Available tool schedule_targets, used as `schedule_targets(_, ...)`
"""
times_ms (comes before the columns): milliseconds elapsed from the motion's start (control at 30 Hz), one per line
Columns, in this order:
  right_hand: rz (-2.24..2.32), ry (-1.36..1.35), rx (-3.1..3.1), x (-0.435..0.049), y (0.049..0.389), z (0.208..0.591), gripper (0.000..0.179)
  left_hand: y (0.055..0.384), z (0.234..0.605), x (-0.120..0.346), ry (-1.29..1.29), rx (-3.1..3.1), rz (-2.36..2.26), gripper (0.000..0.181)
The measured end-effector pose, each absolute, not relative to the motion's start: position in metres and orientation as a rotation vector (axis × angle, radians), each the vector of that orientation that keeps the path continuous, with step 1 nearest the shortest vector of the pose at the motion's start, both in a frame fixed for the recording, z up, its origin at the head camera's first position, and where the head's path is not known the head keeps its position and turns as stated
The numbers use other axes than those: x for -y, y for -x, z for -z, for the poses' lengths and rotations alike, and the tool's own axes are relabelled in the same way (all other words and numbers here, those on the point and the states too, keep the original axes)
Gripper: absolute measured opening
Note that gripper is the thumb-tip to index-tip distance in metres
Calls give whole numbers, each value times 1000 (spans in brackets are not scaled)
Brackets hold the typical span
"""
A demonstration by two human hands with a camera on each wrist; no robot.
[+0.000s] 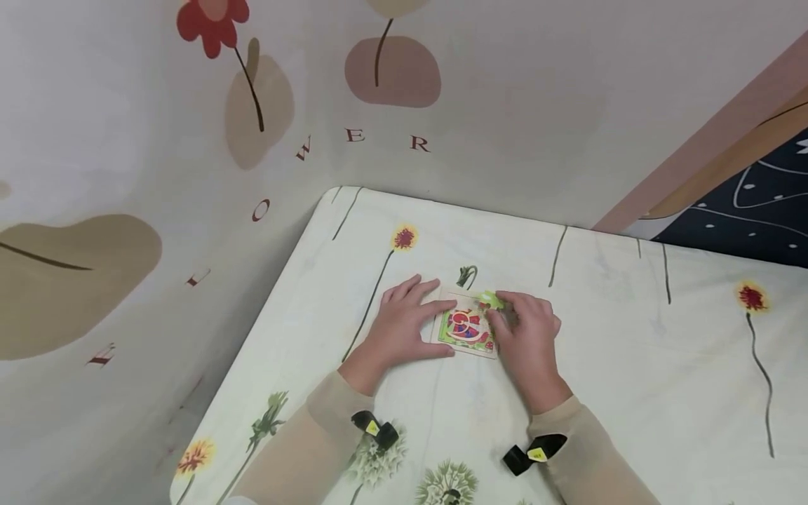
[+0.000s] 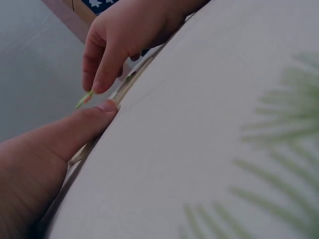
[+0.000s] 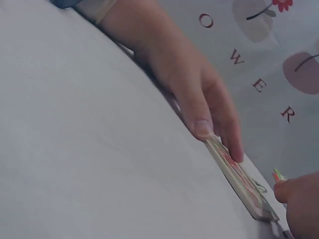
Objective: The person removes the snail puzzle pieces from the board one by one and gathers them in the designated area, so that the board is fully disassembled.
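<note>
We see a thin, roughly square picture board lying flat on the surface, which bears a white flowered cloth, well in from the left edge and nearer to the far edge than to the far left corner. Its outline is close to equal on all sides, so we make out no clear long axis; its far side runs nearly parallel to the far edge of the surface, with a slight clockwise turn. Its picture is red, blue and green.

Above the board's far right corner we find a small green-and-red piece. Both wrist views give it to us almost edge-on, so that its long axis slants much as the board does, and it hangs just clear of the board.

Of the two hands, our right hand pinches this piece between thumb and forefinger, the remaining fingers bent beside them, while the forearm comes in from the near right. Our left hand comes from the near left with its fingers spread, thumb and forefinger well apart: the thumb touches the board's near side, the forefinger reaches over its left part toward the far side, and the other fingertips point toward the far edge of the surface. We wear a black wrist device over each beige sleeve.
</note>
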State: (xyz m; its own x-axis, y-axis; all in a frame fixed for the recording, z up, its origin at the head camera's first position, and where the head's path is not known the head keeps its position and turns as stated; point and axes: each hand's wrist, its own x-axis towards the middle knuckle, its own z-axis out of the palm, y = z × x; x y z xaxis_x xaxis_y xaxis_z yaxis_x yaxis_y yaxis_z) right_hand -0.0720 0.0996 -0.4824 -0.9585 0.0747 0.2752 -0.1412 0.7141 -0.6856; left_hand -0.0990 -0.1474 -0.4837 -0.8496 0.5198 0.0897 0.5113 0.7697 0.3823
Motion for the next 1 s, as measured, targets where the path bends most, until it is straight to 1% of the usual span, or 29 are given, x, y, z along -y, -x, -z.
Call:
schedule_targets(167,-1057,-50,2581,-115,71,483,36,99,483,146,-873,-2933,-638,78)
schedule_targets(467,-1048,-9,2541,-142,67,482,40,99,482,145,-876,-2934,-639,77)
schedule_targets(800,-1038,85,2610,-161,62,481,33,98,482,145,-839,-2927,-630,77)
schedule_targets(1000,-1020,114,2629,-166,60,483,32,98,483,145,-832,-2924,-629,77)
